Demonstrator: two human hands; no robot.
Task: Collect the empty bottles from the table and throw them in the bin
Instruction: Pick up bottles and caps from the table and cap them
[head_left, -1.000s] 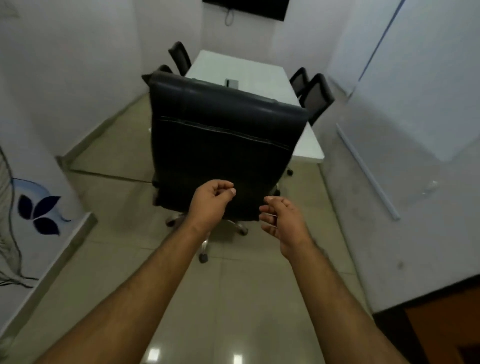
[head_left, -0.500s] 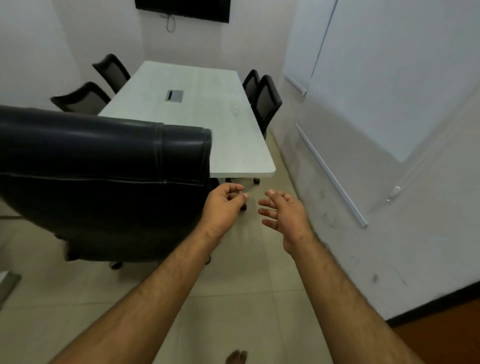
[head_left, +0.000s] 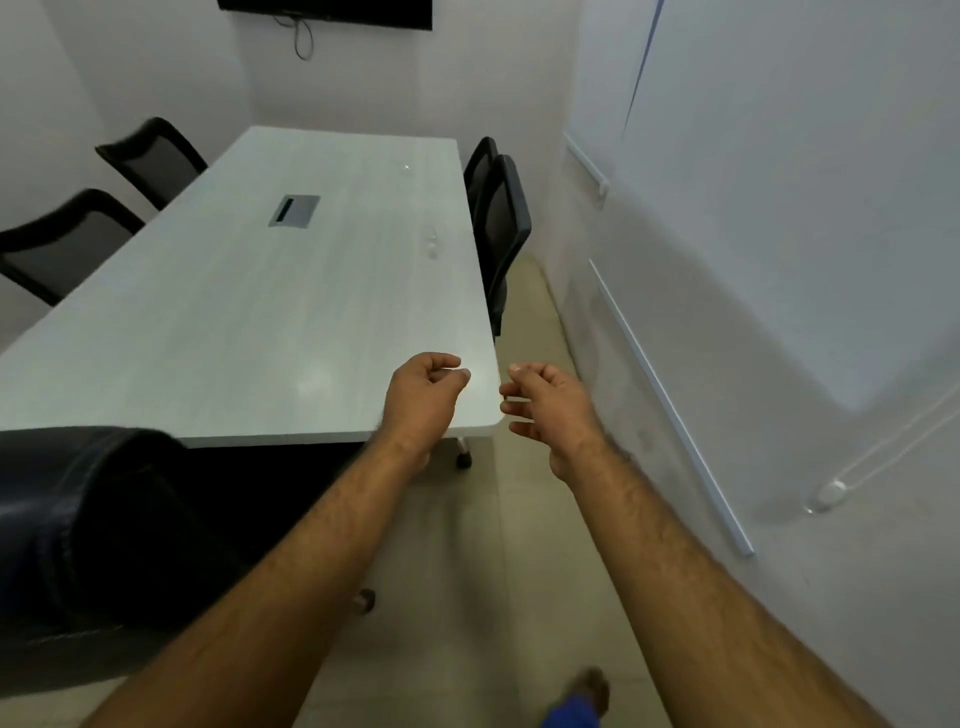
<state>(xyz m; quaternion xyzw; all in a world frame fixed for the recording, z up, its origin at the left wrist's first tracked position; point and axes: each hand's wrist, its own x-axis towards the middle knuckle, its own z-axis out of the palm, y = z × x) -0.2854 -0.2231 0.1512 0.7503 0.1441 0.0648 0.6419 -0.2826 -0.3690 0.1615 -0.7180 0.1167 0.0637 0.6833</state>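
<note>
A long white table (head_left: 249, 332) fills the left and middle of the head view. Two faint clear bottles rest on it near its right edge, one (head_left: 431, 243) halfway along and one (head_left: 407, 167) farther back; both are small and hard to make out. My left hand (head_left: 423, 397) hovers over the table's near right corner, fingers loosely curled around nothing. My right hand (head_left: 548, 405) hangs just past that corner over the floor, fingers apart and empty. No bin is in view.
A large black leather chair (head_left: 93, 545) stands at the near left, against the table's end. Two black chairs (head_left: 501, 228) sit along the right side, two more (head_left: 104, 192) on the left. A narrow floor aisle (head_left: 524, 519) runs between table and white wall (head_left: 779, 312).
The view has swung left to right past the big chair and come closer to the table. Both hands stayed raised and empty, now at the table's near right corner.
</note>
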